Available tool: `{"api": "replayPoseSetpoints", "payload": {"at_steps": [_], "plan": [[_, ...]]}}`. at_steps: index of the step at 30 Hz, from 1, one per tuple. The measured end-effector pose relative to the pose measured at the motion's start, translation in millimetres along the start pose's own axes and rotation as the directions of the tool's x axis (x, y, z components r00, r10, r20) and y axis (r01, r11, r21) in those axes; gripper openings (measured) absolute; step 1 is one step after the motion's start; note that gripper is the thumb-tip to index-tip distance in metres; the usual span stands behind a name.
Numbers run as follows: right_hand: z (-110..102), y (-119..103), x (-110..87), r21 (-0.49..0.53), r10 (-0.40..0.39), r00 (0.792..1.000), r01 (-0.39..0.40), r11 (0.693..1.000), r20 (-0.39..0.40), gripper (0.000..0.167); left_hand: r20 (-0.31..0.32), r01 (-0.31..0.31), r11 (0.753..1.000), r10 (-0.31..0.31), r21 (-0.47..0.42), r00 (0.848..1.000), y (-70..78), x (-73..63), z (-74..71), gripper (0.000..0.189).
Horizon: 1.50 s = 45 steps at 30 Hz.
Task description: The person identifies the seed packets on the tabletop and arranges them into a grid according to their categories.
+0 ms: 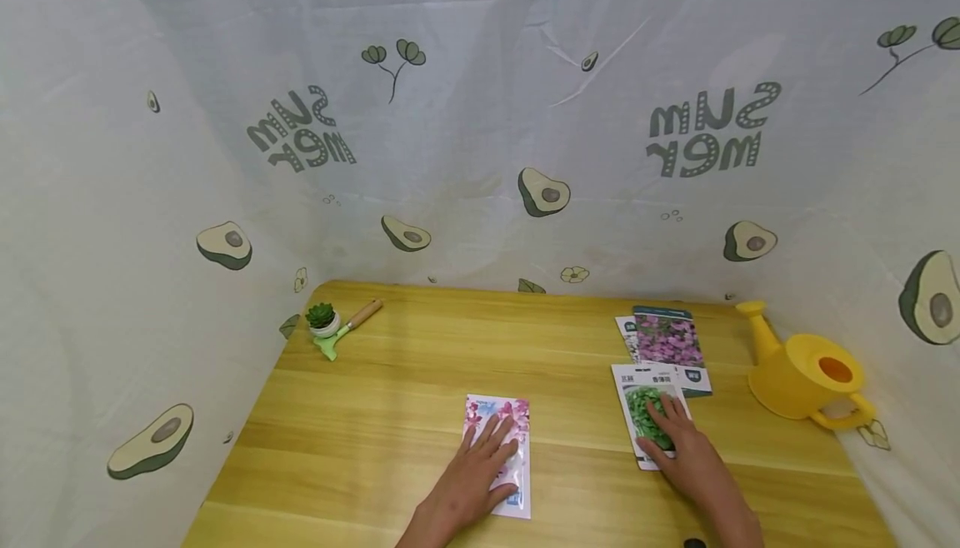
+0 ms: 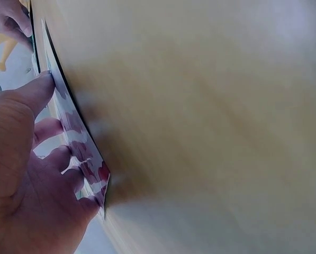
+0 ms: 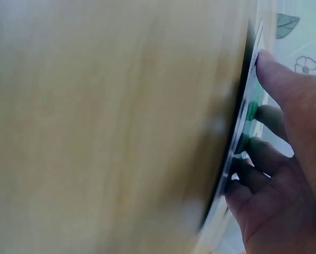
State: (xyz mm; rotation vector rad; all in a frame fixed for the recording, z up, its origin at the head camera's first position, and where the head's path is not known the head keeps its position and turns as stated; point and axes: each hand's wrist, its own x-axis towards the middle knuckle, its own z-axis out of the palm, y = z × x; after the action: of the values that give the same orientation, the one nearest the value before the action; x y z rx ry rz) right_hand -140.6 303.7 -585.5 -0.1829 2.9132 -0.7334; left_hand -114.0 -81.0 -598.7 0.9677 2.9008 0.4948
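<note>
My left hand (image 1: 467, 480) lies on a seed packet with pink flowers (image 1: 517, 471) at the front middle of the table. Its fingers are spread across the packet, and in the left wrist view the thumb and fingertips touch the packet's printed face (image 2: 83, 145). Over to the right, my right hand (image 1: 688, 452) rests with extended fingers on a white seed packet showing green leaves (image 1: 641, 406). The right wrist view shows that packet edge-on (image 3: 245, 127) under the thumb and fingertips. The palms cover part of both packets.
Beyond the right hand, a purple-flower packet (image 1: 667, 340) overlaps a white one (image 1: 627, 333). A yellow watering can (image 1: 783, 381) stands at the right edge. A potted succulent (image 1: 322, 321) and a green tool with a wooden handle (image 1: 363, 315) occupy the back left. Printed cloth (image 1: 465, 132) encloses the table.
</note>
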Motion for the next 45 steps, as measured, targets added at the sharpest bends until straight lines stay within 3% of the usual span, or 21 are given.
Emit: {"api": "replayPoseSetpoints", "payload": {"at_steps": [12, 18, 25, 35, 45], "plan": [[3, -4, -4.5, -0.028, -0.07, 0.997, 0.068, 0.997, -0.044, 0.066, 0.029, 0.01, 1.0, -0.011, 0.019, 1.0, 3.3, 0.0, -6.9, 0.062], [6, -6, -6.6, -0.02, -0.059, 0.997, 0.058, 0.998, -0.041, 0.066, -0.015, -0.009, 1.0, 0.009, -0.021, 1.0, -2.9, 1.2, 6.4, 0.063], [13, -11, -5.3, -0.016, -0.008, 1.0, 0.008, 1.0, -0.01, 0.069, 0.063, 0.034, 0.999, -0.035, 0.016, 0.997, 5.2, 1.8, -9.5, 0.063], [18, -20, -9.6, -0.035, -0.013, 1.0, 0.012, 0.999, -0.021, 0.066, 0.01, -0.006, 1.0, 0.006, -0.016, 1.0, -0.1, 1.4, -4.5, 0.063], [23, -29, -14.0, -0.073, -0.032, 0.998, 0.028, 0.997, -0.06, 0.064, -0.002, 0.002, 0.999, -0.002, -0.054, 1.0, -3.4, 0.7, 5.7, 0.063]]}}
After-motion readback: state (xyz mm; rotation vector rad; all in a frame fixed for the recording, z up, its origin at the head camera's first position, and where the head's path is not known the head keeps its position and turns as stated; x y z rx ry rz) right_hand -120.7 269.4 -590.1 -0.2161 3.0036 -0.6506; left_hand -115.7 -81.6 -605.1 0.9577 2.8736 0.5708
